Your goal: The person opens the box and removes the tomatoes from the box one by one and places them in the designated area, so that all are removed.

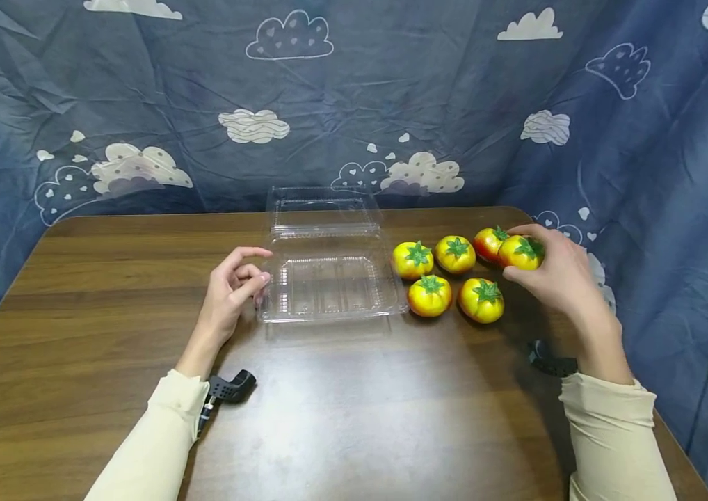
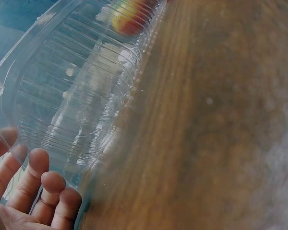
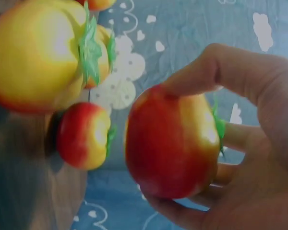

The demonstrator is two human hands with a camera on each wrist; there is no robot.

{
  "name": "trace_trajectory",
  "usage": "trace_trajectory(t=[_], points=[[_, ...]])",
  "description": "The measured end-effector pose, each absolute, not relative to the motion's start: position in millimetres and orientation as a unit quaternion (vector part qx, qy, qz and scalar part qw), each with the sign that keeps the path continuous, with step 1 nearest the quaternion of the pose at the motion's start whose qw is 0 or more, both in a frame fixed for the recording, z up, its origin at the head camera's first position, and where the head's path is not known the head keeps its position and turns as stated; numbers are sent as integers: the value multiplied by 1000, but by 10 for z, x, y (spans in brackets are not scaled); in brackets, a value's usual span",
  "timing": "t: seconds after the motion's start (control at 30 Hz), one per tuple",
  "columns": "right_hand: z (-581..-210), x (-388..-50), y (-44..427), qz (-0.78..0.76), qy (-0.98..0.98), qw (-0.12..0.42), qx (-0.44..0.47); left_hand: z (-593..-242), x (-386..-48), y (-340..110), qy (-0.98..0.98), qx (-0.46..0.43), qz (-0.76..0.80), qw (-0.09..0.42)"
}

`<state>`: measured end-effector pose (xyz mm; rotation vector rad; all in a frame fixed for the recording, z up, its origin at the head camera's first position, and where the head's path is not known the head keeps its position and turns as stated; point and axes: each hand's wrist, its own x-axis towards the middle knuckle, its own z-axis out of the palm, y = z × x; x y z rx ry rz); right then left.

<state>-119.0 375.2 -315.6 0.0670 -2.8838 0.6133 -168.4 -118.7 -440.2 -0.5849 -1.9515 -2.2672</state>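
Note:
My right hand (image 1: pixel 559 270) grips a yellow-and-red tomato (image 3: pixel 170 143) with a green star-shaped leaf top. Thumb and fingers wrap its sides, and it looks raised off the table in the right wrist view. Right behind it, to the left, sits another tomato (image 1: pixel 488 243). At the middle of the table stands a clear plastic container (image 1: pixel 329 284), its hinged lid (image 1: pixel 325 207) folded open toward the back. My left hand (image 1: pixel 231 289) pinches the container's left rim between thumb and fingers; the other fingers curl beside its wall.
Between the container and my right hand, several more tomatoes lie on the table, among them a front one (image 1: pixel 481 300) and a back one (image 1: pixel 455 254). The wooden table (image 1: pixel 110 313) ends at a blue cloud-print curtain (image 1: pixel 204 83) behind and on the right.

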Motion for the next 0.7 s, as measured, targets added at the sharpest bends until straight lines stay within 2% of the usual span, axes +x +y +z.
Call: trace_trajectory(t=[0.7], points=[[-3305,-1267,4075,165,-983,-74,-30,-4412,-1670,-1185,-637,-185,-746,49]])
